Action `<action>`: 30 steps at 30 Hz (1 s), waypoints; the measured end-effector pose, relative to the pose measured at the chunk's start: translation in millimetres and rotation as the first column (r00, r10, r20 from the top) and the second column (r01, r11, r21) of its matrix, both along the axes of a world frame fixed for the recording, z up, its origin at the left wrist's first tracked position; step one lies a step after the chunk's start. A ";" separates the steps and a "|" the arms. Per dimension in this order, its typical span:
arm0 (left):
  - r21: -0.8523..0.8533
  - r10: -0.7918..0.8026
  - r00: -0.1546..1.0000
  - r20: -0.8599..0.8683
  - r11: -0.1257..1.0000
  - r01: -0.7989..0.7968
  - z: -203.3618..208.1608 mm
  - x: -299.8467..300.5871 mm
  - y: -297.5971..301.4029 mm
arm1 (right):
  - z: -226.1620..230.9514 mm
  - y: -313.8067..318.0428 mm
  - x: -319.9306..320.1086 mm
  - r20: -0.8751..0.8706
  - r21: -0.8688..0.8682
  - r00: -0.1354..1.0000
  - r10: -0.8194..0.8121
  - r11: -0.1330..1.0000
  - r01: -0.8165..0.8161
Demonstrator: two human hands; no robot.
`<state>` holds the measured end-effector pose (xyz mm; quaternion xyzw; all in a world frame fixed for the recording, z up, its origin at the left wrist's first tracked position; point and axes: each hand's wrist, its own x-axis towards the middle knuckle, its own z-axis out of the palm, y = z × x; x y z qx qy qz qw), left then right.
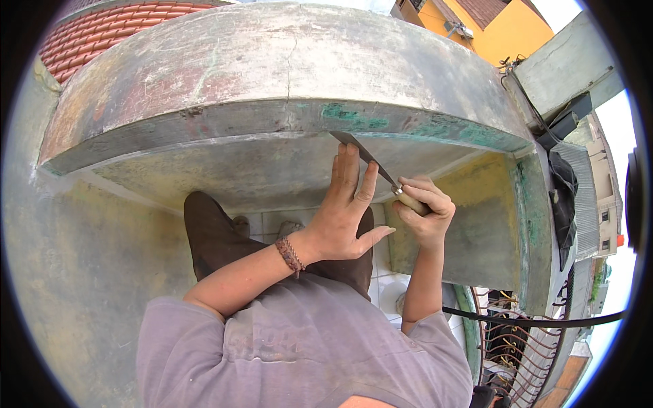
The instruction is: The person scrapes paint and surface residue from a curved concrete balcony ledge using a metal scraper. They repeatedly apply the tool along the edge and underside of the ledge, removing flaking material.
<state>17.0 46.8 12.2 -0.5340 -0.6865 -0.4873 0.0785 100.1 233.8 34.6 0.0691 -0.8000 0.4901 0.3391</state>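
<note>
My right hand (428,212) is wrapped round the pale wooden handle of a scraper (371,158). Its thin grey metal blade points up and to the left, with the tip close to the lower edge of a weathered concrete ledge (272,117). My left hand (340,211) is open, fingers stretched upward and thumb held out to the right. The fingertips of that hand lie against or just over the blade; firm contact is hard to tell. A braided bracelet (290,256) circles my left wrist.
Green paint patches (354,115) mark the ledge's front edge. Below lies a stained wall (258,170) and white floor tiles (272,221). A black cable (530,321) crosses at right near a curled metal railing (517,353). Dark cloth (563,204) hangs beside the right pillar.
</note>
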 end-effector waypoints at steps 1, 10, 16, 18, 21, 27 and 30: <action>-0.020 -0.006 1.000 -0.015 1.000 0.006 1.0 -1.1 0.8 | -0.1 1.8 1.1 0.007 -0.011 1.000 -0.008 1.000 0.008; -0.035 0.010 1.000 -0.003 0.999 -0.010 4.1 -1.3 -4.7 | 0.2 0.4 -2.4 0.044 -0.048 0.998 0.040 0.998 -0.038; 0.006 0.084 0.996 0.018 0.996 -0.084 4.6 3.1 -12.1 | 5.6 -16.2 -4.5 0.084 -0.087 0.994 0.072 0.994 -0.064; -0.038 0.073 0.997 0.012 0.997 -0.073 11.5 4.0 -13.3 | 4.5 -9.5 0.0 0.102 -0.131 0.993 0.059 0.990 -0.045; -0.057 0.067 0.997 0.027 0.996 -0.066 16.3 7.5 -11.0 | 5.1 -17.0 1.4 0.134 -0.224 0.991 0.024 0.975 0.007; -0.081 0.074 0.997 0.012 0.994 -0.072 22.1 7.6 -15.6 | 7.0 -16.3 7.9 0.146 -0.258 0.989 0.023 0.966 0.016; -0.042 0.100 0.995 0.027 0.994 -0.099 20.2 8.2 -15.1 | 8.0 -27.9 0.0 0.151 -0.298 0.986 0.076 0.954 -0.028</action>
